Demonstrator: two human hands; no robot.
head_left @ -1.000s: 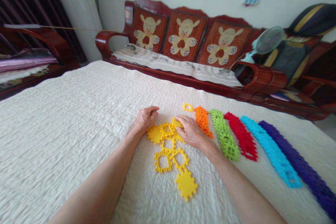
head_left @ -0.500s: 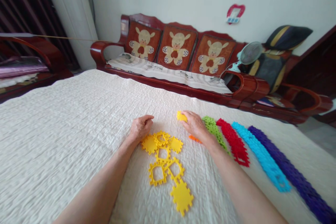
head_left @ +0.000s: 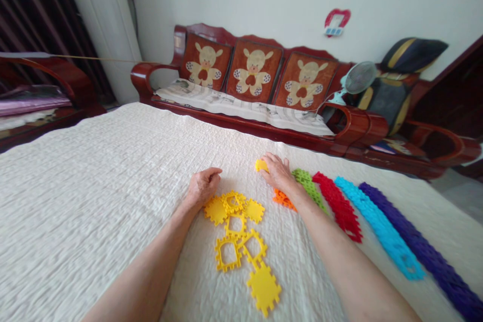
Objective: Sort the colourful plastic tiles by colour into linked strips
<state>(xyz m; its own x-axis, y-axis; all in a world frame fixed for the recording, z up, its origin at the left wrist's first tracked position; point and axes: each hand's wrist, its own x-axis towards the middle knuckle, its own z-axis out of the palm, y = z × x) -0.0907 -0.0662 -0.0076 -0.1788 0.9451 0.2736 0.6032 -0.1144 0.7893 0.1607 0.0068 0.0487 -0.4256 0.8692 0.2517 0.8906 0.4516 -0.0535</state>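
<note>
My right hand (head_left: 275, 170) has its thumb and fingers on a yellow interlocking tile (head_left: 261, 165), which sticks out to the left of them. My left hand (head_left: 205, 183) rests on the cover with its fingers curled in, and nothing shows between them. Just below it lies a loose group of yellow notched tiles. Some are solid, like the one at the near end (head_left: 264, 288), and others are open frames, like the square frame (head_left: 228, 254). Orange tiles (head_left: 284, 199) lie partly hidden under my right forearm.
Rows of green tiles (head_left: 309, 188), red tiles (head_left: 338, 206), light blue tiles (head_left: 377, 226) and purple tiles (head_left: 418, 256) lie to the right on the white quilted cover (head_left: 113, 176). Behind stands a wooden sofa (head_left: 241, 127) with bear cushions. A small fan (head_left: 360, 78) is by its right armrest.
My right hand has shifted slightly on the yellow tile, with its fingers a little more spread. More of the orange tiles shows. My left hand stays nearly still.
</note>
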